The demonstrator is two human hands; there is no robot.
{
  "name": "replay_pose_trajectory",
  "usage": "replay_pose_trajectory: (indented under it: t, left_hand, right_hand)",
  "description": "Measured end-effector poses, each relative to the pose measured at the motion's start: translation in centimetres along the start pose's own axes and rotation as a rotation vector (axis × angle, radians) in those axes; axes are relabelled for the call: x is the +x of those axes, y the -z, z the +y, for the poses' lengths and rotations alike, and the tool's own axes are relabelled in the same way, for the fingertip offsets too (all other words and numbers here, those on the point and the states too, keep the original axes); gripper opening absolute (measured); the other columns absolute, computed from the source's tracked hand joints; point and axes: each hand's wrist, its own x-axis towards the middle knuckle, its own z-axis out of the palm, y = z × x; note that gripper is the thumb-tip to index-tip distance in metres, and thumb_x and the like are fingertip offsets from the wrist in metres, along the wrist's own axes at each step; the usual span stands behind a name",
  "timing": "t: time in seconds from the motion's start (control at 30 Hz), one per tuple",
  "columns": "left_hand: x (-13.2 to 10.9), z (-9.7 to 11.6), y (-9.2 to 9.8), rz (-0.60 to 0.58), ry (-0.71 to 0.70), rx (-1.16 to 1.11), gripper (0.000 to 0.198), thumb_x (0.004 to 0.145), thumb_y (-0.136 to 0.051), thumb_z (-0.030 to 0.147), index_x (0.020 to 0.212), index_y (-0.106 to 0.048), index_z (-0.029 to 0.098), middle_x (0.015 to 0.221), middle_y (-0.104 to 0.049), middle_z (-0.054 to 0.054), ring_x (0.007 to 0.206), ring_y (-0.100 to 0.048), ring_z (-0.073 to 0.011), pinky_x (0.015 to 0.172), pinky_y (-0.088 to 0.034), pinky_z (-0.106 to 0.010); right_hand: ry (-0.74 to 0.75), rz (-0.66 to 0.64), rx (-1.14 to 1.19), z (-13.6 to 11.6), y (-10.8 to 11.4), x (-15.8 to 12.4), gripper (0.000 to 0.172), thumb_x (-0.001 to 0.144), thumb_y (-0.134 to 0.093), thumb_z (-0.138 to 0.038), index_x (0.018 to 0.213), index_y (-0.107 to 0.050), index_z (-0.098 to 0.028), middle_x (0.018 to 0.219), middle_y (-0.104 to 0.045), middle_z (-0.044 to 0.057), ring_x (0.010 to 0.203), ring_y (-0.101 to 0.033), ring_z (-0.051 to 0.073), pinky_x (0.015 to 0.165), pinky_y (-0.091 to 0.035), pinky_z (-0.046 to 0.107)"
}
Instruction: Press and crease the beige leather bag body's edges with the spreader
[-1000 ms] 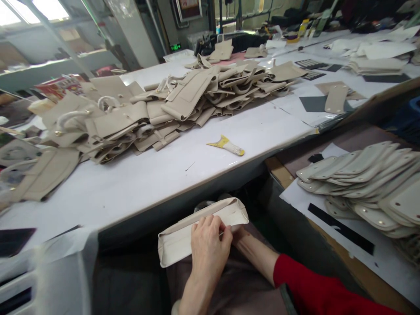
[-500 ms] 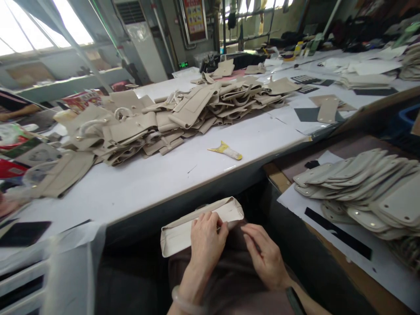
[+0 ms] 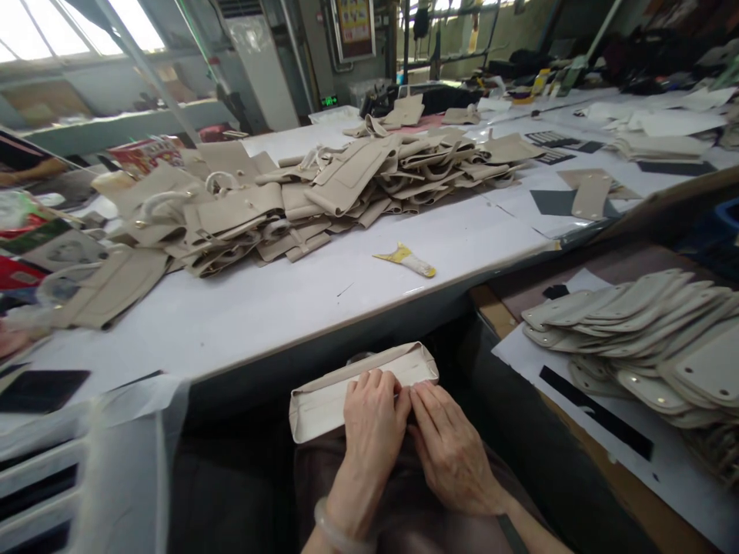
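A folded beige leather piece [image 3: 323,400] lies across my lap, just below the white table's near edge [image 3: 323,327]. My left hand [image 3: 372,419] rests on its middle, fingers curled over the upper fold. My right hand [image 3: 453,446] lies beside it, fingertips pressed to the same piece near its right end. Both hands touch each other at the fingertips. A pale bangle sits on my left wrist.
A long heap of beige bag parts [image 3: 277,200] covers the table's far half. A yellow-and-white scraper [image 3: 407,261] lies alone near the middle. Stacked beige oval panels [image 3: 647,331] lie on a lower bench to the right. Dark patches [image 3: 35,388] sit at the left.
My right hand came out from under the piece and moved left to meet my left hand on it. The view tilted up slightly.
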Motion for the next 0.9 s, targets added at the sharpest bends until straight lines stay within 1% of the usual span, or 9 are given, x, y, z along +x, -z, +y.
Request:
replay_pose_trajectory:
  t: [0.07, 0.17, 0.3, 0.4, 0.67, 0.73, 0.83, 0.87, 0.9]
  left_hand:
    - [-0.3, -0.1, 0.1, 0.032, 0.013, -0.026, 0.014, 0.095, -0.054, 0.026, 0.1, -0.064, 0.017, 0.087, -0.064, -0.004, 0.089, -0.057, -0.0241, 0.081, -0.038, -0.04]
    - [-1.0, -0.7, 0.1, 0.099, 0.032, -0.06, 0.028, 0.094, -0.056, 0.025, 0.121, -0.058, 0.016, 0.093, -0.066, -0.005, 0.091, -0.057, -0.0247, 0.084, -0.039, -0.04]
    - [-2.3, -1.7, 0.0, 0.136, 0.069, -0.16, 0.009, 0.095, -0.055, 0.023, 0.093, -0.064, 0.021, 0.091, -0.065, -0.002, 0.091, -0.055, -0.0231, 0.082, -0.038, -0.039]
    - [-2.9, -2.1, 0.1, 0.183, 0.099, -0.202, 0.015, 0.095, -0.056, 0.02, 0.081, -0.062, 0.022, 0.086, -0.063, -0.001, 0.088, -0.055, -0.0215, 0.081, -0.038, -0.037]
    - [-3.6, -2.9, 0.4, 0.282, 0.138, -0.157, 0.009, 0.091, -0.061, 0.021, 0.083, -0.064, 0.023, 0.086, -0.064, 0.0, 0.087, -0.056, -0.023, 0.083, -0.039, -0.042]
    - [-4.3, -3.8, 0.2, 0.366, 0.115, -0.163, 0.006, 0.089, -0.063, 0.022, 0.093, -0.067, 0.024, 0.094, -0.066, -0.002, 0.093, -0.057, -0.0241, 0.089, -0.04, -0.044]
    - [-6.0, -6.0, -0.6, 0.627, 0.119, -0.313, 0.023, 0.086, -0.068, 0.024, 0.108, -0.067, 0.026, 0.111, -0.066, -0.004, 0.11, -0.056, -0.0255, 0.109, -0.033, -0.049]
    - [-6.6, -6.9, -1.1, 0.741, 0.239, -0.483, 0.025, 0.085, -0.069, 0.025, 0.11, -0.066, 0.026, 0.116, -0.064, -0.004, 0.116, -0.054, -0.0244, 0.114, -0.029, -0.047]
    - [-7.2, -7.8, -1.8, 0.85, 0.44, -0.716, 0.024, 0.086, -0.068, 0.026, 0.11, -0.065, 0.026, 0.12, -0.062, -0.003, 0.122, -0.052, -0.0222, 0.118, -0.027, -0.043]
  right_hand:
    - [0.007, -0.015, -0.014, -0.1, -0.1, 0.0, 0.045, 0.096, -0.047, -0.012, 0.14, -0.045, 0.001, 0.138, -0.05, 0.025, 0.132, -0.042, 0.038, 0.103, -0.05, 0.057]
    - [0.023, -0.046, -0.011, -0.2, -0.2, 0.1, 0.043, 0.097, -0.047, -0.014, 0.138, -0.047, -0.001, 0.136, -0.05, 0.024, 0.132, -0.042, 0.038, 0.104, -0.048, 0.057]
    - [0.024, -0.035, 0.007, -0.6, -0.6, 0.5, 0.042, 0.099, -0.046, -0.015, 0.137, -0.048, 0.0, 0.134, -0.05, 0.024, 0.13, -0.042, 0.037, 0.104, -0.047, 0.057]
    - [0.042, -0.017, 0.049, -1.3, -1.0, 0.8, 0.039, 0.1, -0.045, -0.014, 0.135, -0.049, 0.001, 0.131, -0.051, 0.024, 0.128, -0.043, 0.035, 0.102, -0.048, 0.055]
    - [0.057, -0.011, 0.142, -3.2, -1.4, 2.0, 0.039, 0.1, -0.042, -0.012, 0.136, -0.048, 0.0, 0.129, -0.052, 0.02, 0.125, -0.043, 0.032, 0.103, -0.045, 0.051]
    - [0.066, -0.024, 0.147, -3.5, -1.4, 2.1, 0.038, 0.1, -0.043, -0.012, 0.136, -0.049, 0.0, 0.13, -0.051, 0.02, 0.126, -0.043, 0.032, 0.104, -0.044, 0.05]
    - [0.078, -0.037, 0.129, -3.6, -1.5, 2.2, 0.039, 0.1, -0.045, -0.014, 0.136, -0.049, 0.001, 0.131, -0.051, 0.021, 0.125, -0.043, 0.034, 0.103, -0.042, 0.051]
    - [0.08, -0.039, 0.124, -3.6, -1.6, 2.2, 0.04, 0.1, -0.046, -0.015, 0.136, -0.048, 0.001, 0.131, -0.05, 0.021, 0.125, -0.043, 0.034, 0.102, -0.042, 0.051]
    - [0.082, -0.041, 0.122, -3.5, -1.6, 2.1, 0.041, 0.1, -0.046, -0.016, 0.137, -0.048, 0.001, 0.132, -0.05, 0.021, 0.125, -0.043, 0.034, 0.103, -0.041, 0.051]
